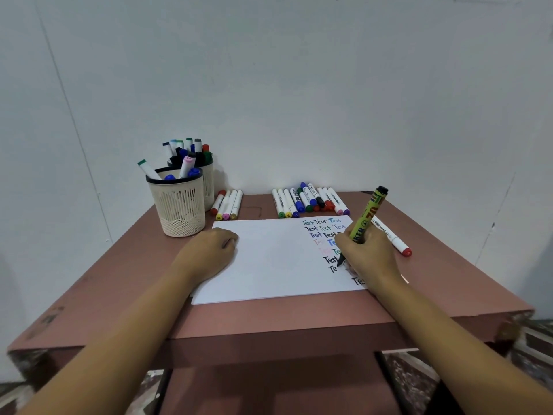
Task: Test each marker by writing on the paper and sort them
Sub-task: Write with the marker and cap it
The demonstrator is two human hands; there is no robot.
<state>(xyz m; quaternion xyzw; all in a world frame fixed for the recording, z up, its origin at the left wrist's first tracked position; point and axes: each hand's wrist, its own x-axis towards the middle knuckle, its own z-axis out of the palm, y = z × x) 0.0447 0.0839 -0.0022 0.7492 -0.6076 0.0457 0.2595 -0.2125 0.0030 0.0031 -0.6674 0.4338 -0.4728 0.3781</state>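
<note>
A white sheet of paper (269,262) lies on the reddish table (269,319), with rows of the word "Test" in several colours at its right side. My right hand (369,259) grips a green-barrelled black marker (366,218), tip down on the paper beside a black "Te". My left hand (209,253) rests on the paper's left edge, fingers curled under. A white marker with a red cap (395,239) lies just right of my right hand.
Two cream mesh pen cups (179,205) with several markers stand at the back left. A small row of markers (227,205) lies beside them. A larger group of markers (308,200) lies at the back centre-right. A white wall rises behind the table.
</note>
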